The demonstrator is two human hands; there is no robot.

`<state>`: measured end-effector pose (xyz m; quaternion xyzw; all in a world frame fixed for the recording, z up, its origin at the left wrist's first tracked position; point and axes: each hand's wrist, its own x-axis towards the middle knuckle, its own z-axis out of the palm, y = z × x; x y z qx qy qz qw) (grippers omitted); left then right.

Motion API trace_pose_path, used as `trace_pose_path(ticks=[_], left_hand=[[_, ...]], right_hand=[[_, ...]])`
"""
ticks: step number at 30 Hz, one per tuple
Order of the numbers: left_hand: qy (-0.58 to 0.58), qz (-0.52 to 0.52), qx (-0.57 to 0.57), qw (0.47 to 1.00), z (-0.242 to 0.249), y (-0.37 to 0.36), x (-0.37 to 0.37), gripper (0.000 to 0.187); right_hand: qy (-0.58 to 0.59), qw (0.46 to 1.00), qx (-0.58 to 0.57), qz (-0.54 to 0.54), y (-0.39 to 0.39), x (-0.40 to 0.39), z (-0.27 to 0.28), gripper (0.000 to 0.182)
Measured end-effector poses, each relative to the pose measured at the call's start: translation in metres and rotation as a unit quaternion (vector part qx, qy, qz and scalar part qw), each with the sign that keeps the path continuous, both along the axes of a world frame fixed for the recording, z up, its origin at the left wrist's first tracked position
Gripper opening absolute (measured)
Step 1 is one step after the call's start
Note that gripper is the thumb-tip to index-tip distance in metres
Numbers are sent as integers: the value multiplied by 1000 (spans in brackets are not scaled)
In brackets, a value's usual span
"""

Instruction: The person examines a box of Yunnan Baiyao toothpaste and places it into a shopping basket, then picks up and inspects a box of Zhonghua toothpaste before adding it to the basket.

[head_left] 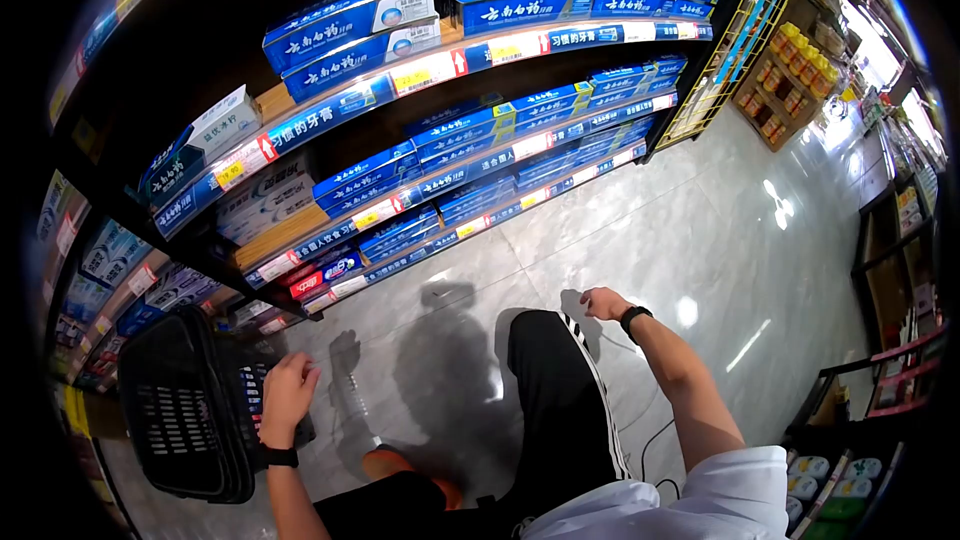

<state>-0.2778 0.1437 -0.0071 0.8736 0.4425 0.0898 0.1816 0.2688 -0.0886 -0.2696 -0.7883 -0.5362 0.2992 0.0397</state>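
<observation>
My left hand (288, 390) is over the right side of a black plastic shopping basket (180, 405), with its fingers loosely bent. I see nothing held in it, though the undersides of the fingers are hidden. Slots run through the basket's wall, and a patch of blue shows beyond its rim. Out over the grey floor, beyond my knee, my right hand (603, 304) hangs with slightly curled fingers, holding nothing. Ahead are shelves of blue toothpaste boxes (525, 8), some stacked in pairs. A white-ended box (225, 122) lies at the left on the middle shelf.
Price strips (430, 70) run along the shelf edges. A red box (325, 275) sits on the lowest shelf. A yellow wire rack (735, 50) closes the shelf's right end. Farther right stands a display of yellow-capped bottles (800, 55). Glossy tiles (690, 230) cover the floor.
</observation>
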Motion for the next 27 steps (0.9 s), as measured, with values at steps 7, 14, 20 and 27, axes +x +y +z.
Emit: trace_pose_path(ticks=[7, 14, 20, 27], left_hand=[[36, -4, -16, 999, 0, 0, -1, 13], [62, -10, -23, 998, -8, 2, -6, 12], [44, -13, -46, 998, -1, -2, 7, 15], [35, -19, -60, 997, -4, -4, 5, 16]], right_hand=[[-7, 997, -59, -56, -42, -21, -40, 35], [228, 925, 96, -288, -26, -61, -51, 34], [253, 949, 140, -126, 35, -123, 71, 49], [152, 977, 145, -34, 57, -139, 66, 49]])
